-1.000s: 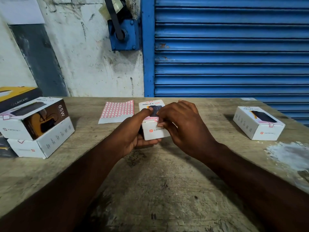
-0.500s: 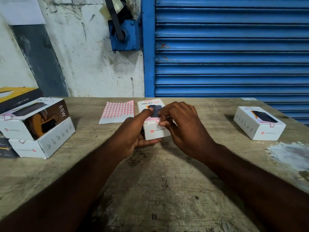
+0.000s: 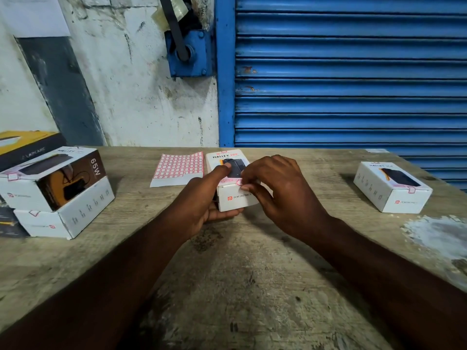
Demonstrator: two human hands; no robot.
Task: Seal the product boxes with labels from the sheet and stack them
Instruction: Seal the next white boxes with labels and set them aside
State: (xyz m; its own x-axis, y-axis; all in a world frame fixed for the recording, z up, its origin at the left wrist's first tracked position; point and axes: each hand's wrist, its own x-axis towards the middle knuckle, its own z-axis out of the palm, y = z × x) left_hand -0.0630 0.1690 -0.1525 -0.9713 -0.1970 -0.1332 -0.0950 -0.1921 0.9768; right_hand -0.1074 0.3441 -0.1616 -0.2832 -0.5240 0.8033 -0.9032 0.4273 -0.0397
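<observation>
Left hand (image 3: 199,200) grips the box (image 3: 235,199), long axis running up-frame from me; right hand (image 3: 280,188) pinches a label (image 3: 238,182) at its near edge.

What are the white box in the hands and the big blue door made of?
The white box looks like smooth printed cardboard: crisp folded edges, printed logo. The blue door looks like painted metal, probably steel: ribbed slats with rusty chips.

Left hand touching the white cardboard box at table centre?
Touching. Head view: left hand grips white cardboard box, thumb flat on its printed top.
</observation>
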